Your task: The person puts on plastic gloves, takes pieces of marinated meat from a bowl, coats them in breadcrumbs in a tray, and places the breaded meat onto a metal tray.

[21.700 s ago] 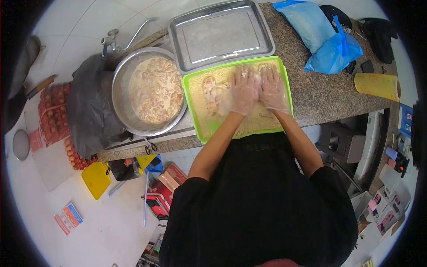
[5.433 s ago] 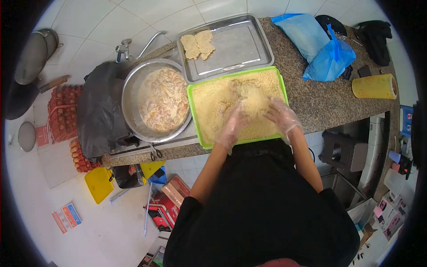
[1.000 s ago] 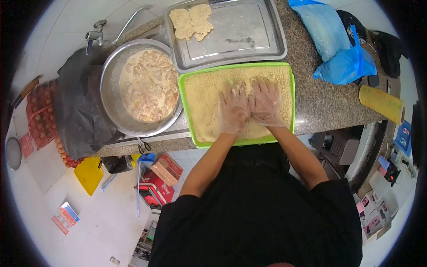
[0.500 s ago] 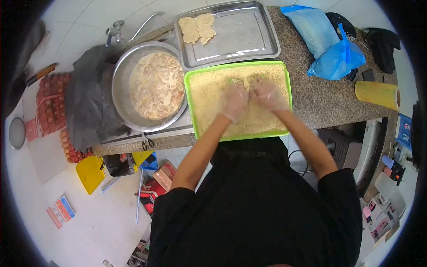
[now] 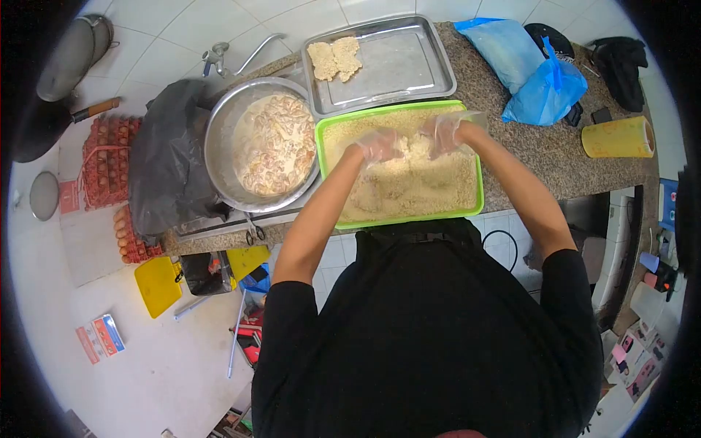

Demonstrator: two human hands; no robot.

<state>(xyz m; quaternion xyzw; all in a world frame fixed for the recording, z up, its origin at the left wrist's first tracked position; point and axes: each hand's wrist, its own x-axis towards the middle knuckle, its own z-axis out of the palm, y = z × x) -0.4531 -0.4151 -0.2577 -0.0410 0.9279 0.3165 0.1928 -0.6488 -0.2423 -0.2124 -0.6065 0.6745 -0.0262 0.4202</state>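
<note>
Since the frame half a second earlier, my wrists had moved toward the far side of the green tray (image 5: 409, 220) and my elbows had swung outward; a pale, crumb-covered lump (image 5: 418, 155), previously masked by my fingers, had come into view. The lump lay between my hands, over the far half of the tray, its outline hard to separate from the crumbs (image 5: 416, 196) around it. Whether it was clear of the crumb bed could not be told from above.

My left hand (image 5: 380, 146), in a clear glove, reached in from the left, fingers bent toward the lump; my right hand (image 5: 444, 136), likewise gloved, faced it from the other side. The fingers of both appeared partly curled, their tips at the lump's edges. Glare on the film and clinging crumbs obscured them, so I could not tell how firmly, if at all, either hand had hold of it.

Beyond, the metal tray (image 5: 398, 62) bore coated food (image 5: 346, 58) at its left end, either one two-lobed piece or two touching. At left, the steel bowl (image 5: 221, 150) contained wet pieces (image 5: 274, 146) in whitish liquid, individual shapes blurred together. Black plastic (image 5: 166, 168) beside the bowl covered whatever lay under it. The scissors (image 5: 254, 233) rested at the counter's near edge.
</note>
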